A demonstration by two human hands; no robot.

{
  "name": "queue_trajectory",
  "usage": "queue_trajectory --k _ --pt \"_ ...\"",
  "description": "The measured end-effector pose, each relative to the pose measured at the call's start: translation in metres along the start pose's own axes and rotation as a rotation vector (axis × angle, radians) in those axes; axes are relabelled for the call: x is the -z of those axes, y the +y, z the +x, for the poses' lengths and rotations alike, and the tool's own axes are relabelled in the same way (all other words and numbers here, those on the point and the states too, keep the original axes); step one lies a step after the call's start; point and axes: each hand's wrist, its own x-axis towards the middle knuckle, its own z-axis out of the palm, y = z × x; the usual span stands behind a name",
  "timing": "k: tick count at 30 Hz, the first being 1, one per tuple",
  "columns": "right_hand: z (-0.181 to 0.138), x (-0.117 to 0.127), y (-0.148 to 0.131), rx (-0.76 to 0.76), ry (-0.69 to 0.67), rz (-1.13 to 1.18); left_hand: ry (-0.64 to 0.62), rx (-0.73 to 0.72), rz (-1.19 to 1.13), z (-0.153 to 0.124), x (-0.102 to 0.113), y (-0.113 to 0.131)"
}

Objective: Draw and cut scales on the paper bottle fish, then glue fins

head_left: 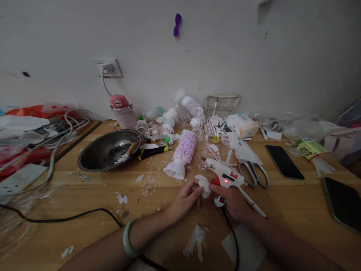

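Note:
My left hand [184, 199], with a pale green bangle on its wrist, pinches a small white crumpled piece [204, 184] just above the wooden table [84, 203]. My right hand [232, 201] is wrapped round the grip of a white hot glue gun [225, 175] with a red light lit; its nozzle points left and up, beside the white piece. The gun's black cord [232, 237] runs down toward me. Just beyond lies a plastic bottle fish with purple scales [183, 152].
A metal bowl [108, 150] sits at the left, scissors [252, 171] and two dark phones [284, 162] at the right. Markers, paper scraps, a pink-lidded bottle [122, 111] and a tissue pack [242, 126] crowd the back by the wall. A black cable [62, 218] crosses the near left.

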Motion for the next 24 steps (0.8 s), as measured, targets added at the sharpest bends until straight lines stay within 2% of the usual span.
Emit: queue_trajectory --k 5,8,16,19,24 --pt "0.001 -0.003 -0.001 -0.062 0.044 0.042 0.022 0.016 0.029 0.002 0.0 0.002" --pt "0.002 -0.007 -0.009 -0.101 0.101 0.103 0.06 0.037 -0.012 0.002 -0.001 0.002" --pt "0.001 -0.006 -0.027 -0.173 0.149 0.214 0.142 0.048 -0.154 0.003 0.002 0.002" --pt "0.001 -0.002 -0.03 -0.139 0.171 0.159 0.17 -0.009 -0.221 0.005 0.003 0.002" --pt "-0.008 0.005 -0.043 -0.036 0.158 -0.118 0.321 -0.04 -0.205 0.005 0.002 0.003"
